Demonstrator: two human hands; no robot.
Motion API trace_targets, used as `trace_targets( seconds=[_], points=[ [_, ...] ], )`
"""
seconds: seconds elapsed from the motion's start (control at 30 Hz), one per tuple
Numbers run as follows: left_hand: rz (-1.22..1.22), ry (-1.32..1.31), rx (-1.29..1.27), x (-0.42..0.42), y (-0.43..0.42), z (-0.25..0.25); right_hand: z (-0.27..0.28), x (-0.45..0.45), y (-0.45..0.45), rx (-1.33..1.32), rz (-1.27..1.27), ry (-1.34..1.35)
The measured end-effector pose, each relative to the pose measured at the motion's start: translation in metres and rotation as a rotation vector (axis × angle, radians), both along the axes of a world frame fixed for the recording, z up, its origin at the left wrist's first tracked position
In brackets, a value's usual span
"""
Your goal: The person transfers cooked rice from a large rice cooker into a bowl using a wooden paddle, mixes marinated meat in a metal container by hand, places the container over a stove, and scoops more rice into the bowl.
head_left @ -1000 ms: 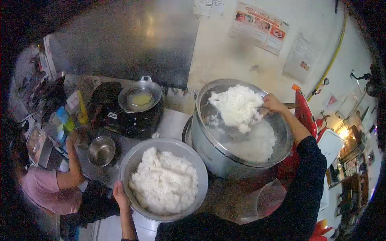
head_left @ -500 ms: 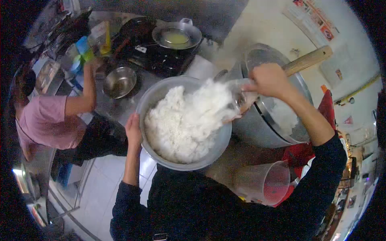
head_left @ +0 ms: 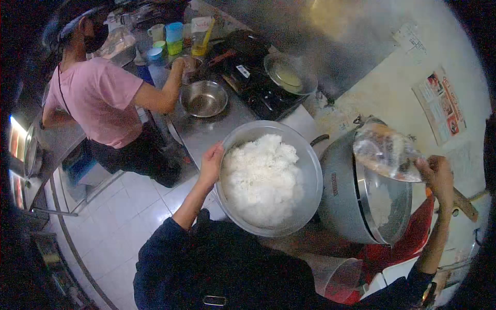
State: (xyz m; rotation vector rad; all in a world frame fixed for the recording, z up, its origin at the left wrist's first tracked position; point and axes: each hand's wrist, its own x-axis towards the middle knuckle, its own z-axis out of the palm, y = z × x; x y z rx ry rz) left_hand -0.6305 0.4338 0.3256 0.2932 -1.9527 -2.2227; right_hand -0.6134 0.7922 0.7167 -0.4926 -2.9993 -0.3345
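Observation:
My left hand (head_left: 211,159) grips the left rim of a wide grey metal basin (head_left: 311,206), which is tilted a little and heaped with steaming white cooked rice (head_left: 266,178). Over on the right, my right hand (head_left: 436,173) is closed on the end of a shiny, partly see-through scoop (head_left: 387,152), whose exact shape is smeared by motion. The scoop is raised over a large grey rice pot (head_left: 341,199), with white rice (head_left: 380,201) visible inside. A wooden handle (head_left: 466,204) shows beyond my right wrist.
At left, a person in a pink shirt (head_left: 106,98) reaches across the steel counter beside a metal bowl (head_left: 204,99). Behind are a black stove (head_left: 256,77) and a pan of yellowish liquid (head_left: 289,75). A clear plastic container (head_left: 343,279) stands low, near something red (head_left: 380,256).
My right hand has moved away from the basin with the scoop, rightward over the pot. Rice that was tumbling into the basin now lies heaped there. The view has shifted.

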Motion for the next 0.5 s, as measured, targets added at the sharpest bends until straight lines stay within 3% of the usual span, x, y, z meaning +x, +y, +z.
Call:
trace_targets(
  seconds=[0.23, 0.33, 0.37, 0.5],
  points=[
    [0.023, -0.023, 0.120, -0.006, 0.001, -0.021, -0.001, -0.005, 0.150, 0.139, -0.079, 0.110],
    [0.008, -0.047, 0.118, -0.003, 0.001, -0.011, -0.055, -0.017, 0.224, 0.392, -0.070, 0.053],
    [-0.001, -0.037, 0.134, -0.002, 0.002, -0.002, -0.065, -0.022, 0.221, 0.382, -0.180, -0.058],
    [-0.018, -0.075, -0.039, -0.005, -0.005, -0.014, -0.128, -0.024, 0.305, 0.646, -0.016, -0.152]
  ],
)
